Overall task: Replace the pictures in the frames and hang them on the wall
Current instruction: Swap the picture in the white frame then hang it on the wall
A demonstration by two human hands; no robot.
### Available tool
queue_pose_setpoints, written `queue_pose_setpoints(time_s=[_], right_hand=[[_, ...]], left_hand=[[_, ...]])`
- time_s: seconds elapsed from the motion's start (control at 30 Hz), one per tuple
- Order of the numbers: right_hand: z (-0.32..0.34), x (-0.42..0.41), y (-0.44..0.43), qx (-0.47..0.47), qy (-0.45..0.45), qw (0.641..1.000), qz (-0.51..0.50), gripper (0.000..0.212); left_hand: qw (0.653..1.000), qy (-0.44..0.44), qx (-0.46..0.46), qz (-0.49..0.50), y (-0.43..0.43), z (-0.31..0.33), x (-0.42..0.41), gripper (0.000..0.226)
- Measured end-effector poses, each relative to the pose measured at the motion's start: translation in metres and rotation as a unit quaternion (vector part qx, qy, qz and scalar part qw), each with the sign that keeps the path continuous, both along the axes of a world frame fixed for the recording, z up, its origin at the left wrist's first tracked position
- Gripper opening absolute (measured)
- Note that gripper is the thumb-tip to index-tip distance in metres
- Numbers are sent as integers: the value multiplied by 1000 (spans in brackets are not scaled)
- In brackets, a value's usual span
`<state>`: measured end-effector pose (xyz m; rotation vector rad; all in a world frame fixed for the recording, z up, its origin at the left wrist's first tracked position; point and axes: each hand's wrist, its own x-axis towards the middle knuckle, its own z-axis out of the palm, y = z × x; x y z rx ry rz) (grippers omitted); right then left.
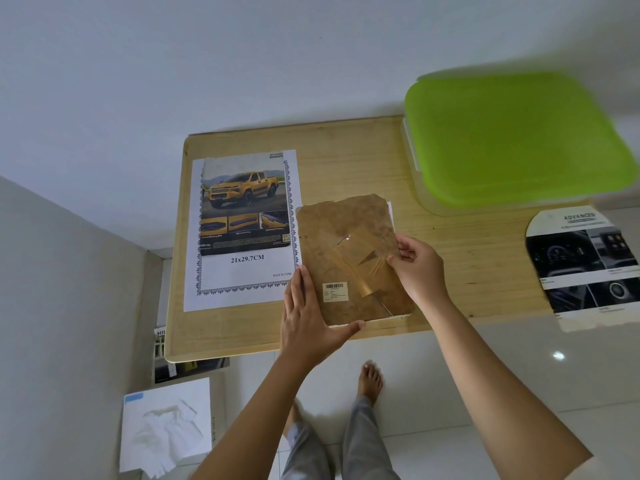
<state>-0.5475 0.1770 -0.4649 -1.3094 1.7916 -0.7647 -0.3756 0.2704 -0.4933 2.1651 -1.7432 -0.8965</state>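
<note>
Both hands hold a picture frame (349, 258) back side up over the wooden table (450, 258); its brown backing board carries a barcode sticker and a fold-out stand. My left hand (308, 317) grips the frame's lower left edge, thumb under the bottom edge. My right hand (415, 265) pinches the right edge near the stand. To the left on the table lies a white insert sheet (242, 275) marked 21x29.7CM, with a yellow pickup-truck picture (244, 206) on top of it.
A green-lidded plastic box (512, 140) sits at the table's back right. A car-interior brochure page (585, 265) hangs over the right end. A white tissue box (169, 424) stands on the floor at lower left, magazines under the table edge. White walls behind and left.
</note>
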Motion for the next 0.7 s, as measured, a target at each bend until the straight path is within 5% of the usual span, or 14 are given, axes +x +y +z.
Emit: queue_pose_setpoints(time_s=[0.43,0.7], right_hand=[[3,5,17,-12,57,998,-15,33],[7,3,15,33,-67,995,-61,22]], left_hand=[[1000,-5,-4,1,0,3,0,137],[1000,14,-10,-4,1,6,0,136]])
